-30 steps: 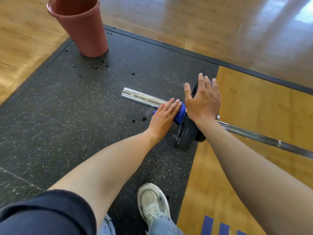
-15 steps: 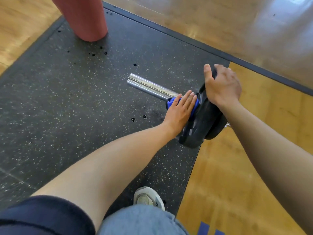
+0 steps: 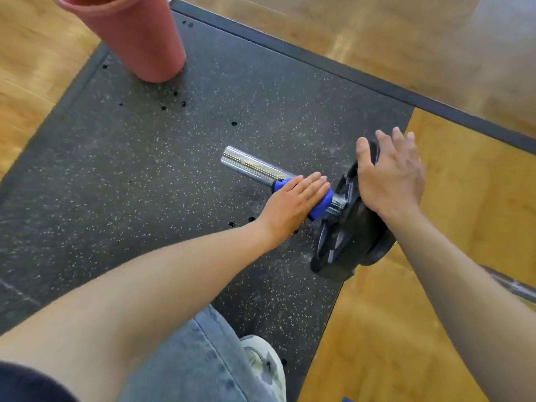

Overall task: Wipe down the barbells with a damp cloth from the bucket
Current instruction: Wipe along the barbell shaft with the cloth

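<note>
A barbell lies across the black rubber mat (image 3: 130, 175), its chrome sleeve (image 3: 249, 165) pointing toward the pink bucket (image 3: 139, 39). A blue cloth (image 3: 322, 206) is wrapped round the sleeve, a short way from the black weight plate (image 3: 348, 239). My left hand (image 3: 293, 204) lies over the cloth with its fingers straight and together, pressing on it; the thumb is hidden. My right hand (image 3: 388, 181) rests on the plate's top rim with its fingers spread. The thin bar shaft (image 3: 516, 288) shows past my right forearm.
The bucket stands at the mat's far left corner, with dark water drops (image 3: 174, 100) on the mat below it. Wooden floor (image 3: 464, 198) surrounds the mat. My jeans-clad knee (image 3: 203, 358) and white shoe (image 3: 266, 369) are near the bottom edge.
The cloth and my left hand have slid along the sleeve away from the plate, baring chrome between them. My right hand's fingers have straightened and spread on the plate rim.
</note>
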{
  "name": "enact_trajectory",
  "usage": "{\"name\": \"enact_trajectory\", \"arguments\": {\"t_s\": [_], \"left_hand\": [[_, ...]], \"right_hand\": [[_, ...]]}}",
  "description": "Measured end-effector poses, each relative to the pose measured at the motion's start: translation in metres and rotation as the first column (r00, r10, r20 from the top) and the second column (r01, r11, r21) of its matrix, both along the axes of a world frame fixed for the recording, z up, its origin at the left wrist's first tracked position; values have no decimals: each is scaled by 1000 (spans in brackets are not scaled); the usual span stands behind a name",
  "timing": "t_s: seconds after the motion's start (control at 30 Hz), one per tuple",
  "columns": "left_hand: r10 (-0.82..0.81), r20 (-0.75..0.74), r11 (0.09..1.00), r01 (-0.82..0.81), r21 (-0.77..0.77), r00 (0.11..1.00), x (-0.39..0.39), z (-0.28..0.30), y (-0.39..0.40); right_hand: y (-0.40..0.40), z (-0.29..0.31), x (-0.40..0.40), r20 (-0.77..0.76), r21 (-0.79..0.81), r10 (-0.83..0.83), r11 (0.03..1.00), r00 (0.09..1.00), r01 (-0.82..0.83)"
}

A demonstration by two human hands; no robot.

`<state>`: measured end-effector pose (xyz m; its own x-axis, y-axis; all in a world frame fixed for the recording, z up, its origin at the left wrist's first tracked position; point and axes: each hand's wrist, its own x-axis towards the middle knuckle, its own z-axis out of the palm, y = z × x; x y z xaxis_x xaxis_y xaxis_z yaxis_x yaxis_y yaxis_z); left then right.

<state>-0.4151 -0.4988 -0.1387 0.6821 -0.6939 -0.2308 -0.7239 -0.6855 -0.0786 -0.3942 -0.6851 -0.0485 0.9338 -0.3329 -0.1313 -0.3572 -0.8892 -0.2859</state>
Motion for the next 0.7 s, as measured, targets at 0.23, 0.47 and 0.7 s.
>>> {"name": "enact_trajectory", "arguments": {"t_s": [0.23, 0.47, 0.7], "left_hand": [[36, -132, 999, -35, 10, 991, -17, 7, -40], [-142, -229, 990, 143, -13, 963, 43, 27, -6], [-240, -207, 970, 239, -31, 948, 46, 18, -2]], "right_hand": [[-5, -1, 12, -46, 3, -18, 1000, 999, 18], [-6, 4, 19, -84, 29, -43, 999, 995, 46], [-3, 9, 17, -13, 26, -67, 997, 998, 67]]}}
